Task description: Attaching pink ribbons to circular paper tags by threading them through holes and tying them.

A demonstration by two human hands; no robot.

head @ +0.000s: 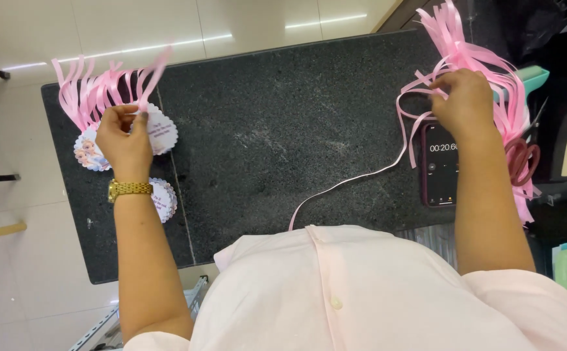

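Nearest the person, 1 loose pink ribbon strand (348, 182) trailed from the front edge of the black counter (264, 143) up toward the phone (441, 166), which lay at the counter's right end as 1 dark slab with a lit timer screen. That strand hung over the edge by the shirt, and I judged it could snag on the body and drag the rest off the counter.

Left of the phone, well apart at the counter's far left end, 1 scalloped round tag (164, 198) lay flat by the wrist with the gold watch. Just beyond it the left hand (124, 140) was closed in a pinch grip on 1 pink ribbon (147, 88) above 2 more tags (160, 133), 1 printed with text, 1 with a cartoon figure: 3 tags in sight. Their overlap might hide others.

Right beside the phone, the right hand (465, 101) had a narrow fingertip grip on strands from the ribbon bundle (465, 45), too many to count. A careless pull there could tangle the bundle, I reckoned, or slide ribbons across the phone. 1 pair of red-handled scissors (524, 159) lay just right of the phone, half buried in ribbon, and could be knocked off unseen.
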